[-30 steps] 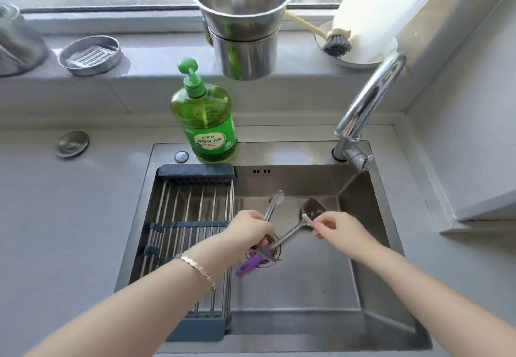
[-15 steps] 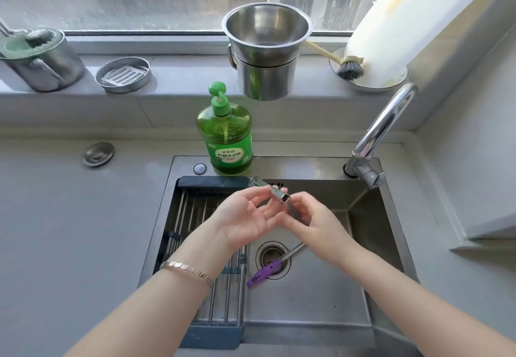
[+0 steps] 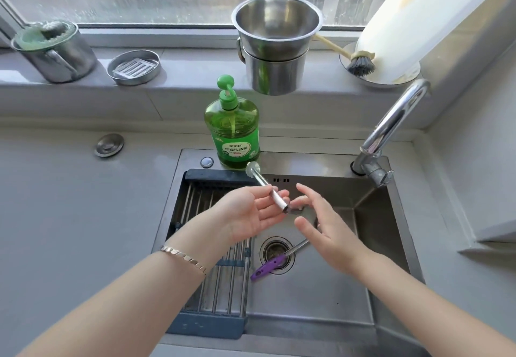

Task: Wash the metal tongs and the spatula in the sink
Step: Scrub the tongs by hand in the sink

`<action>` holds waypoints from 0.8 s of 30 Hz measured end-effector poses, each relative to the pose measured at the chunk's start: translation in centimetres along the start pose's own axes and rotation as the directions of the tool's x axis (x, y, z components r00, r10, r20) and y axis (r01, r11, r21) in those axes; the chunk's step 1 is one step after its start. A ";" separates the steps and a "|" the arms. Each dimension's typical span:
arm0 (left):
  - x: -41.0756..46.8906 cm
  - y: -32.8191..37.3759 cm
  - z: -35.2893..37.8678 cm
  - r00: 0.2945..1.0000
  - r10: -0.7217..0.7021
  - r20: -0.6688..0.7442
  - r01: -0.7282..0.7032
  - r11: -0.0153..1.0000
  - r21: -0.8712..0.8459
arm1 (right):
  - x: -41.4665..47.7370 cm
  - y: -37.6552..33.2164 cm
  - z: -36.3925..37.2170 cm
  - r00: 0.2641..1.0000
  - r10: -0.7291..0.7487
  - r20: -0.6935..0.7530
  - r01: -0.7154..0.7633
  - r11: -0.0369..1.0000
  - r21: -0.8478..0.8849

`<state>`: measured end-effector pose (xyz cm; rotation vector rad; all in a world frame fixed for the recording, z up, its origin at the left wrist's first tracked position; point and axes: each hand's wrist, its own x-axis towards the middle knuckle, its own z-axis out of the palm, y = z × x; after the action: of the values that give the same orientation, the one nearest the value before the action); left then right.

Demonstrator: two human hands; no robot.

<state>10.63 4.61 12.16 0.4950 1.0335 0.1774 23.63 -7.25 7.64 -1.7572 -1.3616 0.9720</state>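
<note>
My left hand (image 3: 247,215) is palm up over the sink (image 3: 321,301), with its fingers curled on the metal tongs (image 3: 265,187). The tongs' scalloped tip points up and left toward the soap bottle. Just right of the tongs' near end, my right hand (image 3: 326,234) has its fingers spread and holds nothing. The spatula (image 3: 265,268) lies on the sink floor. Its purple handle crosses the drain (image 3: 275,250), and its blade is hidden under my right hand.
A green dish soap bottle (image 3: 233,133) stands on the sink's back rim. The faucet (image 3: 391,127) arches over the right corner with no water running. A roll-up drying rack (image 3: 212,287) covers the sink's left part. Stacked steel pots (image 3: 276,49) and a dish brush (image 3: 360,63) sit on the windowsill.
My right hand let go of the spatula, which now lies over the drain. My left hand lifted the tongs up toward the soap bottle, and my right hand opened beside them.
</note>
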 end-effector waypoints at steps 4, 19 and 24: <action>0.1 1.8 -2.4 0.922 0.289 -0.257 -0.151 0.880 0.450 | 3.7 -2.0 -1.0 0.988 0.151 0.010 -0.152 0.986 0.069; 2.3 4.6 -6.3 0.850 0.489 -0.193 -0.110 0.525 0.844 | 22.6 -13.4 -1.2 0.823 0.517 0.234 -0.555 0.645 0.525; 3.0 4.7 -7.1 0.851 0.493 -0.180 -0.127 0.527 0.840 | 23.6 -13.1 -0.5 0.830 0.486 0.274 -0.525 0.516 0.677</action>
<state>6.48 12.03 9.05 1.5733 1.4077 0.1238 22.10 18.37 15.94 -1.4693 -0.2959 1.6149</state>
